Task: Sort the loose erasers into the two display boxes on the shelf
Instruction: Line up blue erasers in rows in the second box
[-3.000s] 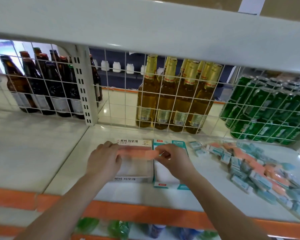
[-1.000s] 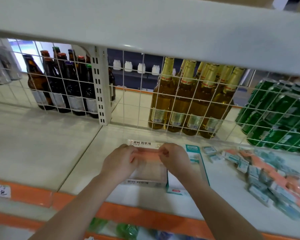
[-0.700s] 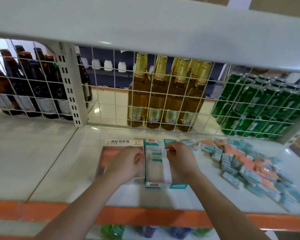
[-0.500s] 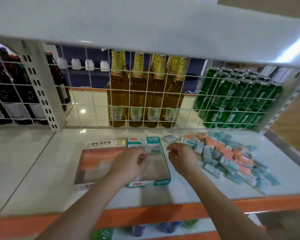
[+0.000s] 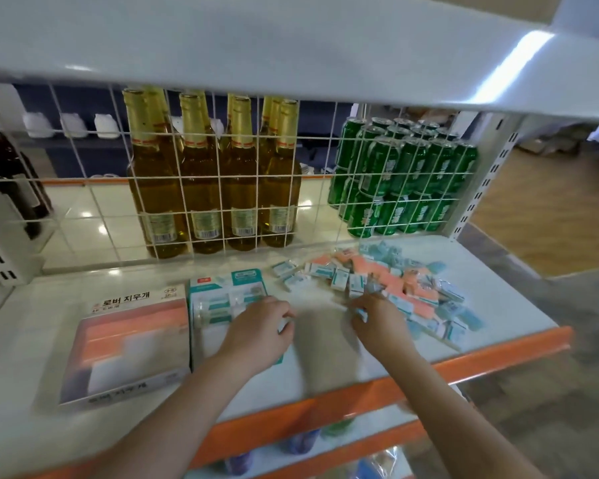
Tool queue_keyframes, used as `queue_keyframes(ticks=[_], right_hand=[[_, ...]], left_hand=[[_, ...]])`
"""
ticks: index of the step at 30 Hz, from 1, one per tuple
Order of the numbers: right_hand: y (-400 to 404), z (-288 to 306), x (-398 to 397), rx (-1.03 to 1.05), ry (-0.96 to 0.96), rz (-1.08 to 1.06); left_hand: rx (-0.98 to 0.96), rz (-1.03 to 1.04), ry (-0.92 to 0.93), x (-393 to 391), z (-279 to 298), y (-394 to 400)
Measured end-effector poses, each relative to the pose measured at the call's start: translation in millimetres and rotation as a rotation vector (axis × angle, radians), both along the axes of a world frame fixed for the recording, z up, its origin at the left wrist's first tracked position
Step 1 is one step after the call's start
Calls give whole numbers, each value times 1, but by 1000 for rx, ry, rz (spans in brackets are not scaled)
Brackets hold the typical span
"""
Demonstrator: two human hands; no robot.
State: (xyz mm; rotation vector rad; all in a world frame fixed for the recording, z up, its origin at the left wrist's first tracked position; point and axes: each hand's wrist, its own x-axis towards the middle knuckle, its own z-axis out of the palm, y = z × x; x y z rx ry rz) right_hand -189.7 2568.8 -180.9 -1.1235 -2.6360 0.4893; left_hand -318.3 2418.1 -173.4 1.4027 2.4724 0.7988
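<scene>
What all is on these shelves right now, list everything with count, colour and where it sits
white box: one, orange erasers inside, shelf front left
teal box: one, teal-white erasers inside, right of the white box
loose erasers: many, orange and teal-white, heap at shelf right
golden bottles: several, amber, behind the wire grid
green cans: many, stacked, behind the grid at right
dark bottles: few, far left
left hand: over the teal box's right edge
right hand: fingers at the heap's near edge

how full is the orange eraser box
Partly full: the orange eraser box holds orange erasers along its back half, while its front part shows bare.
</scene>
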Motion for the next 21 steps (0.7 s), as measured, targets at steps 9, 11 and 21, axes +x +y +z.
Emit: queue_keyframes(ticks=[9,11,21], right_hand=[[-8,-15,8,98,-58,57],[-14,-14,5,60,-21,116],[-13,-10,-1,-36,-92,41]], left_hand=[[25,43,-1,-1,-4,0],[36,61,4,-1,-4,-1],[22,99,-17,-3,-2,-10]])
